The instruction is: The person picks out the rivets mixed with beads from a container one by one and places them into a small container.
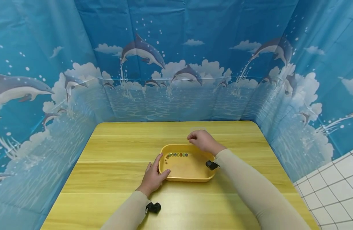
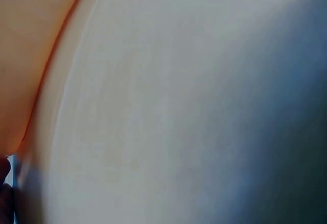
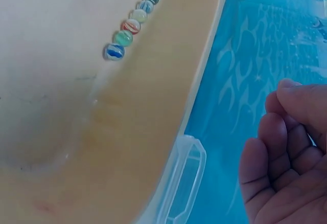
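Note:
A yellow tray (image 1: 191, 168) with raised sides lies on the table. Several glass marbles (image 1: 178, 155) form a row inside it near the back wall; in the right wrist view the end marble (image 3: 114, 52) is blue and white. Small amber bits (image 1: 166, 162) lie at the row's left end. My left hand (image 1: 152, 179) rests against the tray's left side, fingers extended, thumb over the front-left rim. Above the back rim is my right hand (image 1: 204, 141), fingers curled, thumb tip meeting the index finger (image 3: 273, 101). Whether something small sits between them is hidden.
A clear plastic handle-shaped piece (image 3: 188, 175) sits beside the tray's outer wall in the right wrist view. The wood-patterned table (image 1: 116, 179) surrounds the tray. Dolphin-printed curtains (image 1: 176, 99) border its back and sides. White tiles (image 1: 334, 185) show at the right.

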### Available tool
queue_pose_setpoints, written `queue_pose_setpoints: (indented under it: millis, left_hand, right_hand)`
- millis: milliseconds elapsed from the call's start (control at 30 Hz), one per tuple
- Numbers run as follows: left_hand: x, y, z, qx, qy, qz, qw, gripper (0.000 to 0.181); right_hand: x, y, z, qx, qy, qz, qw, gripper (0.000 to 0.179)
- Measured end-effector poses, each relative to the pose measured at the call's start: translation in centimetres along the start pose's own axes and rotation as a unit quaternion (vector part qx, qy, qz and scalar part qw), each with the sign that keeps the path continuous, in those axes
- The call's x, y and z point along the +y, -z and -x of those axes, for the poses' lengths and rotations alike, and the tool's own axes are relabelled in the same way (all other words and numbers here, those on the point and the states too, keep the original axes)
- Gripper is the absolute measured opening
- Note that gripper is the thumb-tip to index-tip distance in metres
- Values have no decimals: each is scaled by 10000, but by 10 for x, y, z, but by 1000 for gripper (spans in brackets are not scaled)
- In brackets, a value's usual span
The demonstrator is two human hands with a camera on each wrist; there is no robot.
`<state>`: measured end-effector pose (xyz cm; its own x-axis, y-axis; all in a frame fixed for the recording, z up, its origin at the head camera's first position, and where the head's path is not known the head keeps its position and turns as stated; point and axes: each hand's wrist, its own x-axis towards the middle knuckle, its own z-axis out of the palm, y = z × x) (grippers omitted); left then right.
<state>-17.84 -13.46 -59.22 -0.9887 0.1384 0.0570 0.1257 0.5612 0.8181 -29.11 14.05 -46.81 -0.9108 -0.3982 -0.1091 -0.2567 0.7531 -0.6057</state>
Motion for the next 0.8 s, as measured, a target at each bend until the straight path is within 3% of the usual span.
queue_pose_setpoints:
  millis: [367,800]
  left_hand:
    - [0,1,0,18,-54,-53,10000,81]
    - [1,1,0,51,-81,-31,9999,81]
  right_hand:
    - [9,13,-2,65,-209,-335,9992,26]
    - [23,26,-4,194,-305,-254,9990,27]
